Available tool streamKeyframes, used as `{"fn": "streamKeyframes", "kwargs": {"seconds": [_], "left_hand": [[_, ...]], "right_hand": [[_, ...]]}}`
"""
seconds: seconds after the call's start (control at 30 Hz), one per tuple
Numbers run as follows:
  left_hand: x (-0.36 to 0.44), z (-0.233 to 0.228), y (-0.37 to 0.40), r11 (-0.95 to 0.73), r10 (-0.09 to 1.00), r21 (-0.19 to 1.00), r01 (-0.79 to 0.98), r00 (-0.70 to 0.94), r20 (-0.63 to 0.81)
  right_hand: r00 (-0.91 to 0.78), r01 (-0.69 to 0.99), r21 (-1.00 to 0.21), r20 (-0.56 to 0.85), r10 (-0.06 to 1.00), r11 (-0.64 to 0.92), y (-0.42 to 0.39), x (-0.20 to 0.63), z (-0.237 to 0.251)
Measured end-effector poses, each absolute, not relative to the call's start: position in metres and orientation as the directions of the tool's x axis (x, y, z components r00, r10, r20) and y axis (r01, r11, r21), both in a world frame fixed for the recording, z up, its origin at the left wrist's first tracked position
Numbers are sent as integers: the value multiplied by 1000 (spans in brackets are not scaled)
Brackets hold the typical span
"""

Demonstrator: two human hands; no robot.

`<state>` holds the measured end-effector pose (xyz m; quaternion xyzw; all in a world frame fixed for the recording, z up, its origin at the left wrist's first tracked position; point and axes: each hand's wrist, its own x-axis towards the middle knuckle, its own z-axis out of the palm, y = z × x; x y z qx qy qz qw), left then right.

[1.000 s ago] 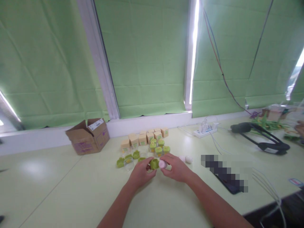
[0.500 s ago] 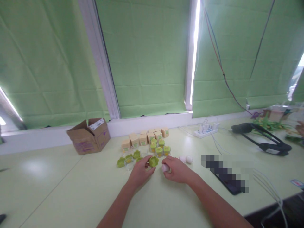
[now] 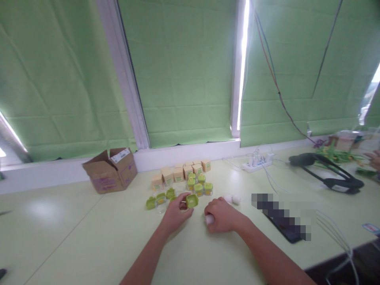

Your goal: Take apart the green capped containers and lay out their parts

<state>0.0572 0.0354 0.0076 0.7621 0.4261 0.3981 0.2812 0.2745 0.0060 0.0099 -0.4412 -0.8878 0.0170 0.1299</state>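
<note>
My left hand [image 3: 175, 213] is closed on the edge of a small green lid [image 3: 192, 201], whose hollow side faces me. My right hand [image 3: 222, 215] is curled low over the table around a small pale pinkish-white cylinder [image 3: 209, 219], most of it hidden by the fingers. Two similar white pieces [image 3: 236, 199] lie just behind this hand. Beyond my left hand are more green lids [image 3: 151, 203] and clear little containers [image 3: 162, 206]. Several clear jars with green lids [image 3: 198, 189] stand grouped behind the held lid.
Several small tan boxes [image 3: 178, 174] line the back by the wall. An open cardboard box [image 3: 114, 172] stands at the left. To the right are a power strip [image 3: 257, 163], a dark phone-like object [image 3: 285, 221] partly pixelated, a black headset [image 3: 326, 174] and loose cables. Another person's hand [image 3: 374, 158] shows at the right edge.
My right hand has drawn slightly away from the green lid and lowered with the white cylinder. The lid in my left hand has tilted so that its inside shows more.
</note>
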Motion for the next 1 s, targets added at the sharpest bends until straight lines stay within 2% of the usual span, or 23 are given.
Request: {"fn": "streamKeyframes", "kwargs": {"seconds": [0.2, 0.47, 0.67, 0.8, 1.0], "left_hand": [[57, 6, 37, -472, 878, 770, 430, 307, 367], [58, 7, 34, -486, 870, 764, 424, 319, 376], [60, 8, 32, -508, 860, 717, 477, 334, 386], [60, 6, 32, -530, 847, 682, 504, 355, 396], [63, 0, 31, -537, 838, 697, 476, 401, 371]], "right_hand": [[-582, 763, -175, 233, 779, 622, 9, 277, 5], [-513, 751, -265, 340, 788, 604, 9, 276, 7], [-458, 714, -335, 441, 772, 615, 9, 274, 10], [-442, 685, -339, 511, 738, 645, 11, 271, 8], [-439, 675, -297, 575, 691, 675, 13, 266, 4]]}}
